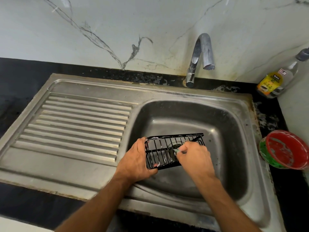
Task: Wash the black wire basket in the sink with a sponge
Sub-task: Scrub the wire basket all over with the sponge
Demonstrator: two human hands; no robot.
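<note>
Gripping the basket (173, 150), left hand (137, 160); right-hand (194, 157) fingers pinching the sponge (176, 150) against it.

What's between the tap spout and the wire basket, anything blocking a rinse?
Nothing visible. The black wire basket is held over the sink basin by the left hand, while the right hand pinches a sponge against it. The tap spout sits farther back, with open space between.

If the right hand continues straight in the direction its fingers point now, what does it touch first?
Probably the wires of the black basket: the right hand points left into it, the sponge already against them. Depth is unclear.
</note>
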